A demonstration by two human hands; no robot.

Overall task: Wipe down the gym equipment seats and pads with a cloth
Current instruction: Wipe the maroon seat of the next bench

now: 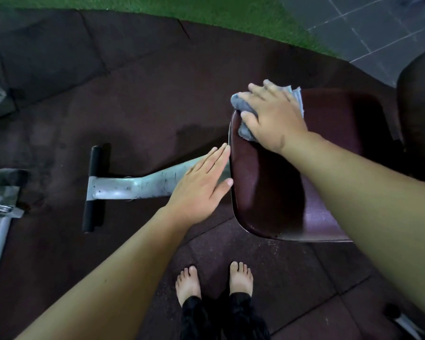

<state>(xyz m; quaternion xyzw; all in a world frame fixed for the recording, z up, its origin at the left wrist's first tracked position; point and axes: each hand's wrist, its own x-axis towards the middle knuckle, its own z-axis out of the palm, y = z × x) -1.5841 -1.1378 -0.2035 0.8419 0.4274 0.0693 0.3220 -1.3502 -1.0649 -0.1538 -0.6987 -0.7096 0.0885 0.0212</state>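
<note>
A dark maroon padded bench seat fills the centre right of the head view. My right hand presses a crumpled grey cloth flat onto the seat's far left corner, fingers spread over it. My left hand is held flat with straight fingers just beside the seat's left edge, its fingertips close to the rim; whether they touch it I cannot tell. It holds nothing.
The bench's white metal leg with a black-capped foot bar lies on dark rubber floor tiles at left. Another dark pad stands at the right edge. Green turf and grey tiles lie beyond. My bare feet stand below.
</note>
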